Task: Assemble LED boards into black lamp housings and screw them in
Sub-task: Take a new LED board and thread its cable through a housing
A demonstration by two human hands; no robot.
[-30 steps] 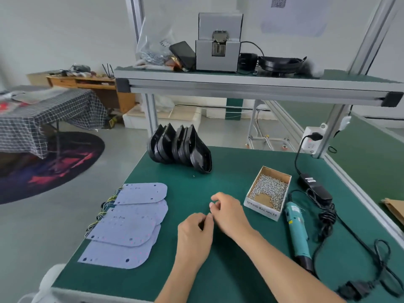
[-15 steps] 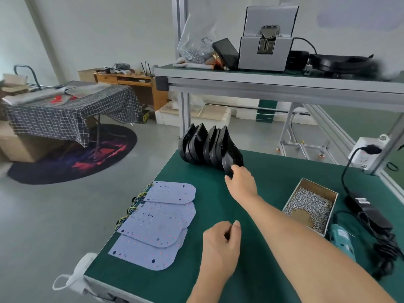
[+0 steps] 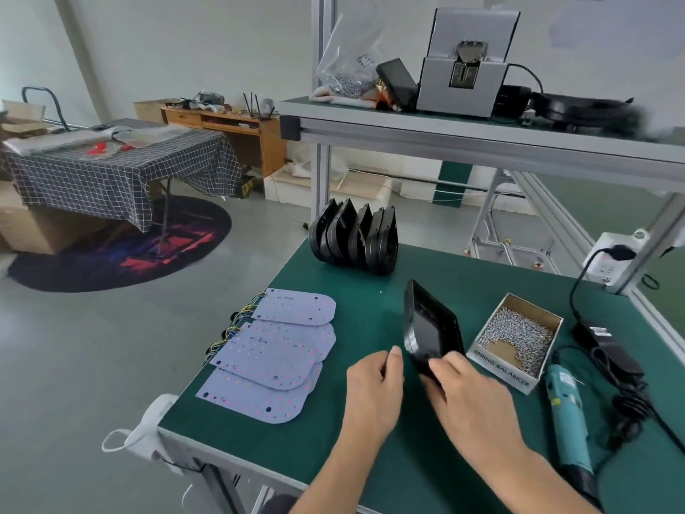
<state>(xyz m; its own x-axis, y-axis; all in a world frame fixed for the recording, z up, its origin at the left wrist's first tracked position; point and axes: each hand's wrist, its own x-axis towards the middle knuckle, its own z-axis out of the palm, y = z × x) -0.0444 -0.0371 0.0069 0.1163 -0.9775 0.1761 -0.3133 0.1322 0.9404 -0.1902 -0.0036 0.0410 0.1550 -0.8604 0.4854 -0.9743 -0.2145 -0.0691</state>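
Note:
My right hand (image 3: 470, 395) grips the near end of a black lamp housing (image 3: 430, 330), which is tilted up on edge above the green bench top (image 3: 370, 439). My left hand (image 3: 374, 391) sits just left of it with fingers loosely curled and thumb up; whether it pinches something small is unclear. Several more black housings (image 3: 354, 237) stand in a row at the back of the bench. Several pale LED boards (image 3: 274, 350) with coloured wires lie overlapped on the left.
A cardboard box of screws (image 3: 519, 335) lies right of the housing. A teal electric screwdriver (image 3: 569, 413) and a black power adapter (image 3: 608, 346) with cables lie at the right. An upper shelf (image 3: 482, 137) carries a grey machine. The bench edge runs along the left.
My right hand reached to the row of housings, took one, and has brought it back toward me. My left hand stayed near the front of the bench.

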